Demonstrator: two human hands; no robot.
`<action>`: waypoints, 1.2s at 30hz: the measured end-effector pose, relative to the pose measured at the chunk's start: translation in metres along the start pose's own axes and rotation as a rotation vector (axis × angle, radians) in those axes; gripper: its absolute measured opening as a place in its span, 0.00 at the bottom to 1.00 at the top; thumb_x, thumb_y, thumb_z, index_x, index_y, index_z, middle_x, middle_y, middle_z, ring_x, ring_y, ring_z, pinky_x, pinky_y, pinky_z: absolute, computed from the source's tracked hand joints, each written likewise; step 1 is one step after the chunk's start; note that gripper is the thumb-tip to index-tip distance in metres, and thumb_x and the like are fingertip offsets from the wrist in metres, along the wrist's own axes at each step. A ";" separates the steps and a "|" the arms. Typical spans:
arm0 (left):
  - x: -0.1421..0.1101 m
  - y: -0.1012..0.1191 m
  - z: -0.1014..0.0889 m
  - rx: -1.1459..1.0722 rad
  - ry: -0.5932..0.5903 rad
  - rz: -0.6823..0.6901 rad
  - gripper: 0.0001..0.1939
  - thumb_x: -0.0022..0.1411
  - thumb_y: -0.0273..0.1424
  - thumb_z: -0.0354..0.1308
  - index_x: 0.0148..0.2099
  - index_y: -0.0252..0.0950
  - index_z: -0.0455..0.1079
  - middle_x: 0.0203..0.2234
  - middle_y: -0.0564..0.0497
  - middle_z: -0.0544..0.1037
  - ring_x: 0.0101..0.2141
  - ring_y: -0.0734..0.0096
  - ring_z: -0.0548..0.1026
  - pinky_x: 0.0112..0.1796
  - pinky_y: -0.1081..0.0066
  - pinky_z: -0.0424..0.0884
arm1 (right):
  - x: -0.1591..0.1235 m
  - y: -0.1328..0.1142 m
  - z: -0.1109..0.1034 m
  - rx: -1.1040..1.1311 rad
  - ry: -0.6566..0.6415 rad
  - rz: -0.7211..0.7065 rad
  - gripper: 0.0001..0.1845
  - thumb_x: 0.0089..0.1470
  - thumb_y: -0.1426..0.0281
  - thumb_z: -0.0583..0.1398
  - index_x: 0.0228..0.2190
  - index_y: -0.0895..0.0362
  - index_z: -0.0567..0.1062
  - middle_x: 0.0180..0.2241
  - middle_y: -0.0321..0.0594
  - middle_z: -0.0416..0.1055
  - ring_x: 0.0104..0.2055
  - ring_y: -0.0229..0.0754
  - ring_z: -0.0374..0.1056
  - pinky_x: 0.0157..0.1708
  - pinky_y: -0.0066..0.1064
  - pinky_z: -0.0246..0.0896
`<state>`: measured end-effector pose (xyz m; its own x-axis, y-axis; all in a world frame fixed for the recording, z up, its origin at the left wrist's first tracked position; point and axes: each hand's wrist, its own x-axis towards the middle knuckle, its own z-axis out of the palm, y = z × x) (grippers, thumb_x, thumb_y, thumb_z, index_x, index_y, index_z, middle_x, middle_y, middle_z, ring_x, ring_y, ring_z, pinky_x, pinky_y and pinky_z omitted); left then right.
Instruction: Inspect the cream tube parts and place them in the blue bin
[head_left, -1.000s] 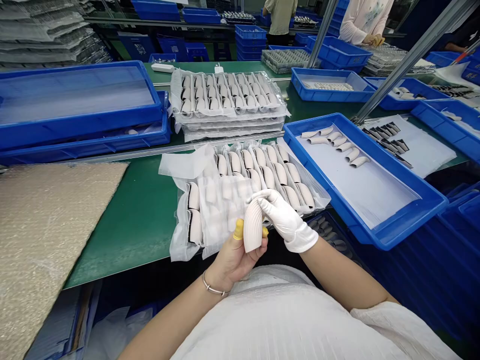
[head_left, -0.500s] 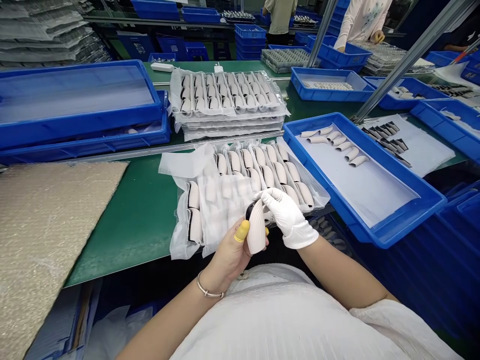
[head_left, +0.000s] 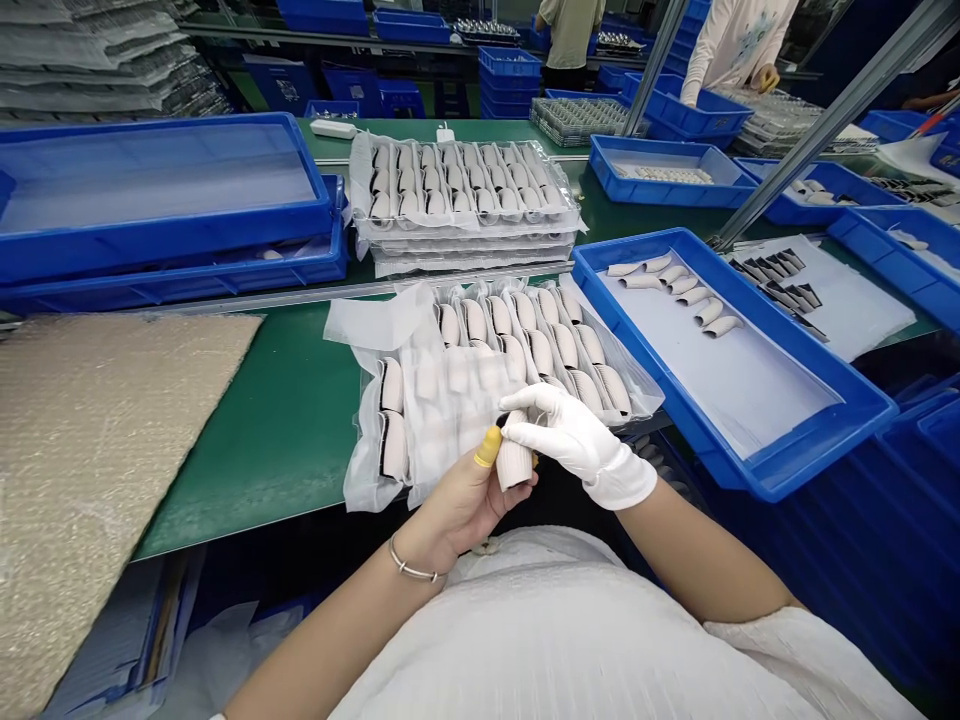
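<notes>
Cradling a pale ribbed piece from below, the left hand angles up from the lower left, palm partly upturned, yellow-covered thumb near the piece's dark edge. Arched over from the right, the gloved right hand pinches the upper end, before rows of similar pieces in white paper.

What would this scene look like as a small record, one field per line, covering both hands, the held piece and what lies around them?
Left hand: holds a pale piece; yellow cover on the thumb
Right hand: white-gloved, fingers at the same piece's upper end
In front: packed pieces in rows between white sheets
Beyond those: stack of filled layers
Person's right: blue tray, loose pieces toward its far end
Person's left: tan sheet
</notes>
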<state>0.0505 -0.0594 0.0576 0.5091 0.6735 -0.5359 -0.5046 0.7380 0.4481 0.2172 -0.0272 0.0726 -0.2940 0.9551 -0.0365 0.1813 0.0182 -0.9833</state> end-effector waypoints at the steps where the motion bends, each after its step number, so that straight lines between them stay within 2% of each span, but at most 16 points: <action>1: 0.000 0.001 0.000 -0.018 0.005 -0.040 0.23 0.61 0.49 0.62 0.40 0.31 0.75 0.29 0.47 0.78 0.26 0.74 0.77 0.26 0.78 0.76 | 0.001 0.001 0.002 0.015 0.012 0.049 0.21 0.52 0.55 0.67 0.43 0.56 0.78 0.38 0.43 0.76 0.42 0.46 0.73 0.41 0.38 0.71; 4: 0.000 0.002 0.001 -0.044 0.028 -0.111 0.26 0.67 0.50 0.54 0.37 0.30 0.75 0.23 0.48 0.76 0.19 0.77 0.74 0.19 0.80 0.71 | 0.004 0.002 0.006 0.041 0.034 0.171 0.23 0.50 0.52 0.68 0.38 0.57 0.79 0.36 0.42 0.77 0.38 0.44 0.74 0.36 0.35 0.72; 7: 0.000 0.001 0.002 -0.083 0.058 -0.128 0.26 0.69 0.50 0.51 0.36 0.30 0.74 0.20 0.50 0.75 0.15 0.79 0.71 0.16 0.81 0.68 | 0.005 0.000 0.007 0.051 0.037 0.235 0.22 0.50 0.52 0.68 0.36 0.58 0.79 0.36 0.43 0.78 0.38 0.45 0.75 0.36 0.35 0.73; 11: 0.003 -0.002 0.000 -0.127 0.065 -0.133 0.24 0.69 0.48 0.53 0.37 0.29 0.73 0.20 0.51 0.75 0.15 0.79 0.71 0.16 0.81 0.67 | 0.005 -0.006 0.008 -0.012 0.044 0.237 0.20 0.52 0.54 0.67 0.36 0.59 0.79 0.37 0.45 0.78 0.38 0.45 0.74 0.37 0.35 0.72; 13: 0.004 -0.003 -0.003 -0.150 0.041 -0.126 0.25 0.69 0.48 0.52 0.36 0.29 0.73 0.19 0.50 0.75 0.15 0.79 0.71 0.17 0.81 0.67 | 0.005 -0.007 0.009 0.000 0.040 0.196 0.21 0.52 0.55 0.67 0.39 0.59 0.78 0.37 0.45 0.77 0.39 0.45 0.74 0.36 0.35 0.72; 15: 0.004 -0.002 -0.006 -0.181 -0.018 -0.110 0.26 0.70 0.48 0.50 0.36 0.28 0.74 0.19 0.50 0.74 0.16 0.79 0.70 0.17 0.82 0.66 | 0.005 -0.004 0.008 0.092 0.041 0.153 0.24 0.52 0.57 0.68 0.46 0.58 0.76 0.38 0.43 0.76 0.37 0.43 0.73 0.34 0.33 0.71; 17: 0.002 -0.001 -0.009 -0.225 -0.127 -0.078 0.27 0.68 0.50 0.53 0.38 0.28 0.75 0.18 0.51 0.73 0.16 0.80 0.69 0.18 0.82 0.65 | 0.006 0.002 0.008 0.240 0.055 0.143 0.24 0.53 0.57 0.68 0.47 0.57 0.75 0.35 0.40 0.76 0.32 0.39 0.71 0.30 0.30 0.69; 19: 0.000 -0.001 -0.012 -0.256 -0.268 -0.051 0.27 0.63 0.52 0.57 0.39 0.28 0.75 0.18 0.52 0.73 0.16 0.81 0.68 0.18 0.82 0.63 | 0.009 0.009 0.009 0.397 0.052 0.144 0.19 0.51 0.56 0.70 0.38 0.57 0.77 0.29 0.36 0.74 0.27 0.35 0.68 0.27 0.27 0.66; 22: 0.001 -0.001 -0.018 -0.273 -0.444 -0.027 0.30 0.60 0.55 0.59 0.40 0.29 0.75 0.18 0.53 0.72 0.15 0.81 0.65 0.16 0.81 0.58 | 0.017 0.018 0.016 0.587 -0.038 0.115 0.19 0.47 0.55 0.72 0.29 0.57 0.78 0.25 0.36 0.72 0.26 0.35 0.67 0.27 0.26 0.65; 27: 0.007 0.000 -0.033 -0.333 -0.571 0.073 0.31 0.62 0.57 0.56 0.42 0.31 0.75 0.19 0.55 0.70 0.14 0.82 0.61 0.16 0.80 0.55 | 0.033 0.022 0.043 0.683 -0.144 0.127 0.19 0.45 0.56 0.73 0.32 0.56 0.79 0.27 0.38 0.74 0.28 0.38 0.69 0.29 0.29 0.67; 30: -0.002 0.015 -0.045 -0.226 -0.612 0.151 0.35 0.61 0.62 0.51 0.45 0.32 0.74 0.19 0.55 0.70 0.14 0.80 0.63 0.17 0.78 0.59 | 0.050 0.009 0.054 0.640 -0.243 0.122 0.19 0.47 0.55 0.71 0.30 0.57 0.78 0.24 0.37 0.70 0.26 0.37 0.67 0.27 0.28 0.66; 32: -0.015 0.038 -0.055 0.015 -0.565 0.232 0.40 0.61 0.65 0.43 0.47 0.33 0.74 0.22 0.51 0.74 0.18 0.73 0.71 0.21 0.74 0.67 | 0.070 -0.008 0.054 0.590 -0.284 0.102 0.19 0.50 0.54 0.69 0.30 0.57 0.76 0.22 0.35 0.67 0.23 0.35 0.64 0.24 0.27 0.63; 33: -0.021 0.053 -0.062 0.192 -0.498 0.297 0.41 0.62 0.65 0.40 0.49 0.33 0.73 0.26 0.48 0.77 0.23 0.68 0.75 0.25 0.70 0.71 | 0.083 -0.018 0.053 0.558 -0.275 0.087 0.18 0.52 0.54 0.68 0.30 0.57 0.76 0.21 0.34 0.66 0.22 0.34 0.63 0.23 0.26 0.62; 35: -0.031 0.088 -0.079 0.630 -0.249 0.516 0.37 0.66 0.60 0.40 0.51 0.35 0.72 0.35 0.43 0.80 0.36 0.60 0.79 0.37 0.62 0.75 | 0.114 -0.041 0.049 0.479 -0.223 0.039 0.17 0.55 0.55 0.66 0.30 0.56 0.73 0.21 0.32 0.64 0.20 0.33 0.59 0.21 0.25 0.58; 36: -0.032 0.105 -0.090 0.864 -0.043 0.659 0.31 0.68 0.56 0.44 0.53 0.37 0.72 0.40 0.43 0.79 0.42 0.58 0.78 0.44 0.58 0.74 | 0.133 -0.052 0.048 0.435 -0.202 0.011 0.16 0.56 0.56 0.66 0.30 0.56 0.72 0.21 0.31 0.62 0.20 0.33 0.58 0.20 0.25 0.57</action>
<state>-0.0819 -0.0071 0.0575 0.3506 0.9364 0.0120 -0.0349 0.0003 0.9994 0.1236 0.0845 0.1104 -0.4790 0.8770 -0.0385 -0.2112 -0.1578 -0.9646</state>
